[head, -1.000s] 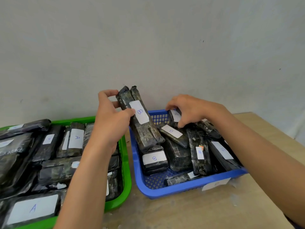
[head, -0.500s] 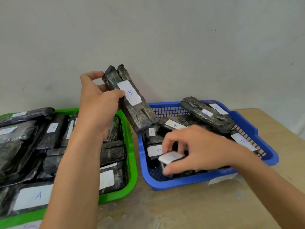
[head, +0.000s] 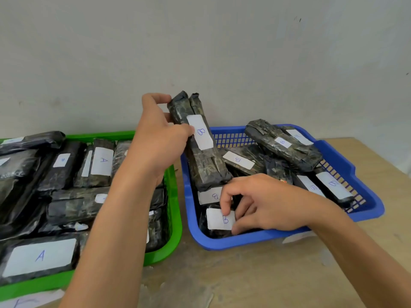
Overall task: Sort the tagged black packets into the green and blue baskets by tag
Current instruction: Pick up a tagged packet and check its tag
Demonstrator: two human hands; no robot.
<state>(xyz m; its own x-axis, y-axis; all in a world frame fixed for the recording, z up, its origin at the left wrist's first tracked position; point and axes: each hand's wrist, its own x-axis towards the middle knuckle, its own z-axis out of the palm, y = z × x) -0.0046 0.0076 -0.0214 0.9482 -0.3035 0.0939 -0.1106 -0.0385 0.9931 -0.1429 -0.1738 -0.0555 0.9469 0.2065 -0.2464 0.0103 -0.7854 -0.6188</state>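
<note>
My left hand [head: 160, 138] grips a long black packet [head: 200, 161] with a white B tag, tilted over the left side of the blue basket [head: 364, 196]. Its lower end rests among the B packets there. My right hand [head: 262, 203] pinches a small black packet [head: 215, 221] with a B tag at the front left corner of the blue basket. Several other B-tagged packets [head: 282, 143] fill that basket. The green basket [head: 175, 218] at the left holds several packets tagged A [head: 40, 256].
Both baskets stand side by side on a tan wooden table [head: 255, 281] against a plain white wall. A paper label sticks out under the blue basket's front edge [head: 298, 237]. Another white paper lies at the bottom left corner [head: 29, 301].
My right hand left the back of the blue basket and came to its front left corner, taking hold of a small B packet. My left hand kept the long B packet raised.
</note>
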